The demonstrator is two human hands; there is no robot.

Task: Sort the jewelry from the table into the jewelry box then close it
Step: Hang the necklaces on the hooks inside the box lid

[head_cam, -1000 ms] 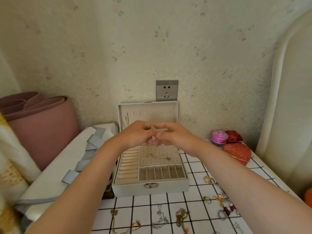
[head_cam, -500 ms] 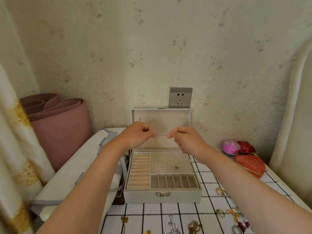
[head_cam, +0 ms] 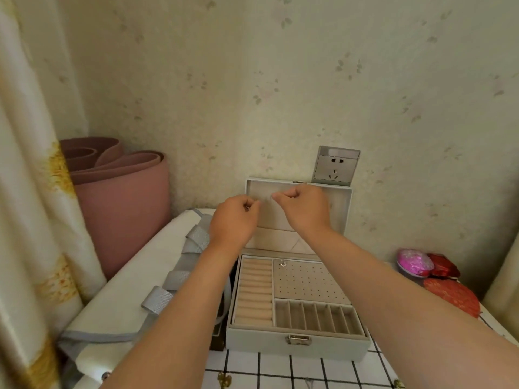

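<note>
The left hand [head_cam: 235, 219] and right hand [head_cam: 304, 209] pinch a fine silver pendant necklace [head_cam: 283, 264] before the raised lid of the open grey rectangular jewelry box [head_cam: 261, 339] on the white gridded surface [head_cam: 306, 366].

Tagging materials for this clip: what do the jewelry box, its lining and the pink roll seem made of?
Box: likely grey faux leather, smooth matte shell; shiny metal clasp. Lining: beige velvety fabric, soft dull nap. Roll: probably foam or rubber, thick matte layers.
</note>
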